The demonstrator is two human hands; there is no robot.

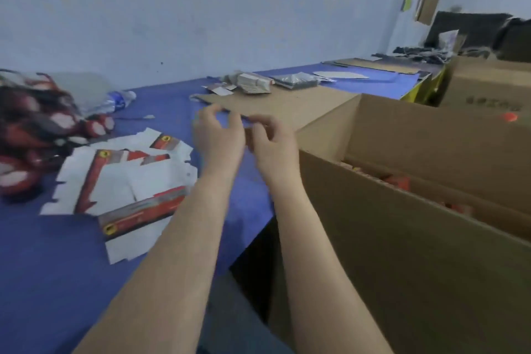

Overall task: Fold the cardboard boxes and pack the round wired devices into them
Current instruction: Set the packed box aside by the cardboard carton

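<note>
A big blue table (57, 267) fills the left and the middle of the picture. A big brown carton (416, 267) stands open at the right, touching the table's edge. Deep inside it are some red things (399, 181), too blurry to name. Another brown carton (482, 86) sits behind it, in the upper right.

A flat brown cardboard sheet (281, 106) lies on the table just past the hands, near the middle of the picture.

The round wired devices (31, 129) are in a heap at the left edge. They look red, white and black, and they are blurry. Just beside the heap, toward the lower left, lie the flat boxes (115, 181), not folded yet. They are white with red strips and lie partly on top of each other. One red box (140, 213) at the near end of the pile looks partly folded up.

Two bare arms reach in from the bottom. The left hand (218, 138) and the right hand (273, 141) are close together in the middle, up above the table. The fingers of both hands are curled in, with the thumbs near the fingertips. The hands are blurry, so I cannot tell if they pinch anything.

A plastic bottle (117, 100) lies on its side behind the heap. Some small grey packs (253, 83) lie farther back on the table.
</note>
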